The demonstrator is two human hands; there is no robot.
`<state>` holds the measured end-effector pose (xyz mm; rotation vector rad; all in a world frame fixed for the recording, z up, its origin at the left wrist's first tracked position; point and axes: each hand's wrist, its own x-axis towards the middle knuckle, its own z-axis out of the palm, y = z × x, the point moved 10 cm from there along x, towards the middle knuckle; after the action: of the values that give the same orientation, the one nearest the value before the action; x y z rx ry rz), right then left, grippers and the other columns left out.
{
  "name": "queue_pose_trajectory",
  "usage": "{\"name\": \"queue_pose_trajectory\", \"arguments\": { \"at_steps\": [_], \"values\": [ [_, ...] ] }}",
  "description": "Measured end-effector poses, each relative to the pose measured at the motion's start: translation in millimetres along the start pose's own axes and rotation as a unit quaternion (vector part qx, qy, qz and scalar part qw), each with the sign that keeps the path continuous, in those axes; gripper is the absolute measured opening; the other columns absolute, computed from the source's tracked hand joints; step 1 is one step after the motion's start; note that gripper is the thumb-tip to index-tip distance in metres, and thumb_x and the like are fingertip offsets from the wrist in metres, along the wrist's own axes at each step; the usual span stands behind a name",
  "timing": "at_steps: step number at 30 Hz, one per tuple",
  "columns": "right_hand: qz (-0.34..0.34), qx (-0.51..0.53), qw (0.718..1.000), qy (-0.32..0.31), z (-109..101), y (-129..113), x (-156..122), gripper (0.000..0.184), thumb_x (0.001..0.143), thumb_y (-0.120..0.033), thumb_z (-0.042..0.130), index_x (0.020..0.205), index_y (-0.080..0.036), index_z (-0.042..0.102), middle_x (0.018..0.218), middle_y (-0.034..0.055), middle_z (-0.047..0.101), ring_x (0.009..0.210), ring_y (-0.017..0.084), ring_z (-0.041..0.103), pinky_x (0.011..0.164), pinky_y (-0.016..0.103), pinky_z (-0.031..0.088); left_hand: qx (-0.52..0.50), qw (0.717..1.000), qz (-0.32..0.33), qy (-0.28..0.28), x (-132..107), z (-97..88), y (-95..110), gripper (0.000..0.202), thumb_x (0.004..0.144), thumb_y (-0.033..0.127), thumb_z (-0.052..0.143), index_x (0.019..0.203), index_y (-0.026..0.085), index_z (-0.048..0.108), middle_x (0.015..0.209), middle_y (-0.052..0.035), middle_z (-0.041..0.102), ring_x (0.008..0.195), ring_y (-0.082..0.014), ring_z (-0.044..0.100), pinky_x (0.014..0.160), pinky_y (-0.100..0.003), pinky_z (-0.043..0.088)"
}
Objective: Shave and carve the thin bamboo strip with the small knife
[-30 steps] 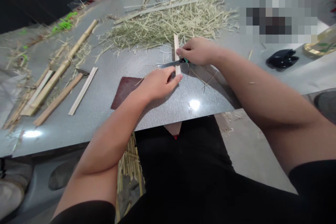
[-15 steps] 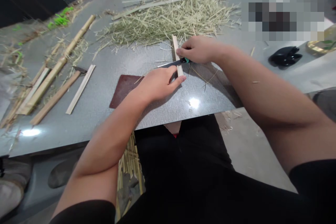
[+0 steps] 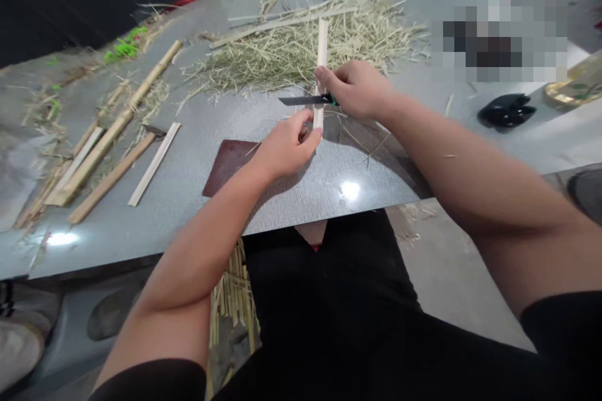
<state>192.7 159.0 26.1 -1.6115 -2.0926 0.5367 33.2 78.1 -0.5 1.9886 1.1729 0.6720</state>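
Bamboo strip [image 3: 320,69] stands out pale against a heap of dry straw [image 3: 301,56], which spreads across the far part of a grey surface [image 3: 291,200]. A long bamboo stick [image 3: 117,122] and several cut pieces lie to the left among loose scraps, and a flat sliver [image 3: 154,164] rests just beside them. A dark brown mat [image 3: 226,166] lies nearer the person, partly under the left hand [image 3: 286,144], and a black object [image 3: 506,111] sits well off to the right. A bundle of bamboo sticks [image 3: 232,294] shows below the edge of the surface.

The strip lies lengthwise, pointing away from the person, and its far end now reaches over the straw. A moment ago it stopped near the edge of the heap, so it has slid forward, and more of its length now extends beyond the right hand [image 3: 357,89]. The left hand pinches its near end. The right hand is clenched around a knife [image 3: 303,100] with a green handle [image 3: 333,100], its thumb [image 3: 320,73] on the strip and the dark blade lying across it.
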Motion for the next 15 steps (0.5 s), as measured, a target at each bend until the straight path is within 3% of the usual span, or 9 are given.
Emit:
{"name": "queue_pose_trajectory", "arguments": {
  "at_steps": [7, 15],
  "values": [
    [-0.025, 0.004, 1.0, -0.015, 2.7, -10.4, -6.0, 0.085, 0.108, -0.095, 0.031, 0.076, -0.02, 0.053, 0.064, 0.0073, 0.044, 0.073, 0.018, 0.044, 0.075, 0.036, 0.031, -0.012, 1.0, 0.003, 0.015, 1.3, -1.6, -0.4, 0.018, 0.116, 0.029, 0.056, 0.099, 0.025, 0.05, 0.067, 0.0036, 0.049, 0.06, -0.0145, 0.043, 0.066, -0.034, 0.028],
    [-0.024, -0.002, 0.999, -0.044, 8.9, -11.1, -5.9, 0.086, 0.11, -0.092, 0.032, 0.081, -0.018, 0.064, 0.064, 0.0076, 0.05, 0.072, 0.017, 0.049, 0.077, 0.035, 0.033, 0.02, 0.999, 0.02, 0.026, 2.8, -3.8, 1.7, 0.039, 0.12, 0.046, 0.049, 0.088, 0.024, 0.047, 0.077, -0.0015, 0.058, 0.073, -0.0166, 0.053, 0.071, -0.035, 0.034]
  ]
}}
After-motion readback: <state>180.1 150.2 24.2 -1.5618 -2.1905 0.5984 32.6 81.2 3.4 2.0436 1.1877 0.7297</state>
